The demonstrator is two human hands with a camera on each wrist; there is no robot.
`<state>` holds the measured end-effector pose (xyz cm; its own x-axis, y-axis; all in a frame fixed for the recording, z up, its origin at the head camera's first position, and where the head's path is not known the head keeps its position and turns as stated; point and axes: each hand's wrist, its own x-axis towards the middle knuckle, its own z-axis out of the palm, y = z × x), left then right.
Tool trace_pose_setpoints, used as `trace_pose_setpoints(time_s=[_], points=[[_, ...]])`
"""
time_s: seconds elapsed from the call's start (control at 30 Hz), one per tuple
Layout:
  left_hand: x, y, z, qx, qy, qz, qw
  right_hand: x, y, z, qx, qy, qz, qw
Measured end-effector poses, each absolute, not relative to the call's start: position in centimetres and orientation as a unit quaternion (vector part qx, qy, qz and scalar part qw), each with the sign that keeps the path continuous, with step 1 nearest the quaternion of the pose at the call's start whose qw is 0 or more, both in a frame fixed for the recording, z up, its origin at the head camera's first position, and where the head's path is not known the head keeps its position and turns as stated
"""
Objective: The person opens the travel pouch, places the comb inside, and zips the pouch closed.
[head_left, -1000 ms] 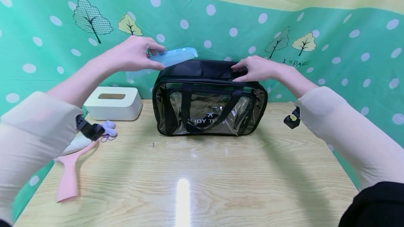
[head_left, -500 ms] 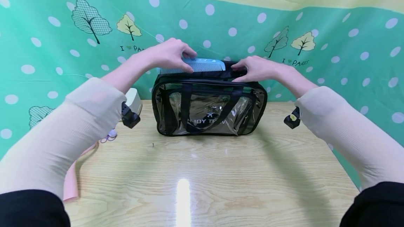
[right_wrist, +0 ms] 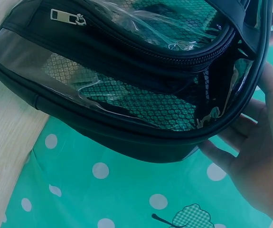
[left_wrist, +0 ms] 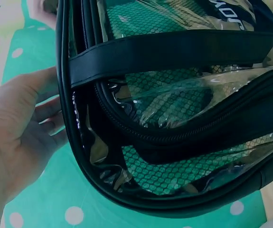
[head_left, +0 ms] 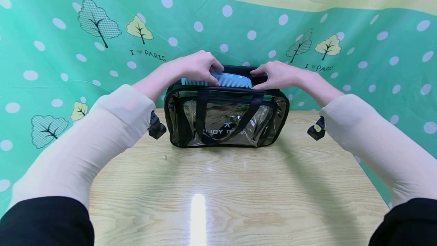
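Lower now — blue comb [head_left: 235, 80] in left hand [head_left: 200, 66], at bag's mouth [head_left: 239, 70].

Staged tabletop spot, room type unclear: wood-grain table [head_left: 259, 189], green dotted tree-print cloth [head_left: 211, 29] behind

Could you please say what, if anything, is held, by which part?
The left hand holds the blue comb near its middle; the right hand: grip unclear.

both wrist views near bag [head_left: 225, 109]
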<state>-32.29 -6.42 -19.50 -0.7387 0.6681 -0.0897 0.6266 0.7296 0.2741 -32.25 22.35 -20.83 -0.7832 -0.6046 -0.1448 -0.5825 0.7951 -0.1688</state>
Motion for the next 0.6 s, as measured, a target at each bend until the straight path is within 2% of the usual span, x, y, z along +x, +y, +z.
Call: trace_pose_setpoints(time_s=[0.6], points=[[-32.49, -6.07, -19.33, 0.349, 0.922, 0.150, 0.069, -32.32, 22.39, -20.98, -0.313, 0.943, -0.059, 0.095]])
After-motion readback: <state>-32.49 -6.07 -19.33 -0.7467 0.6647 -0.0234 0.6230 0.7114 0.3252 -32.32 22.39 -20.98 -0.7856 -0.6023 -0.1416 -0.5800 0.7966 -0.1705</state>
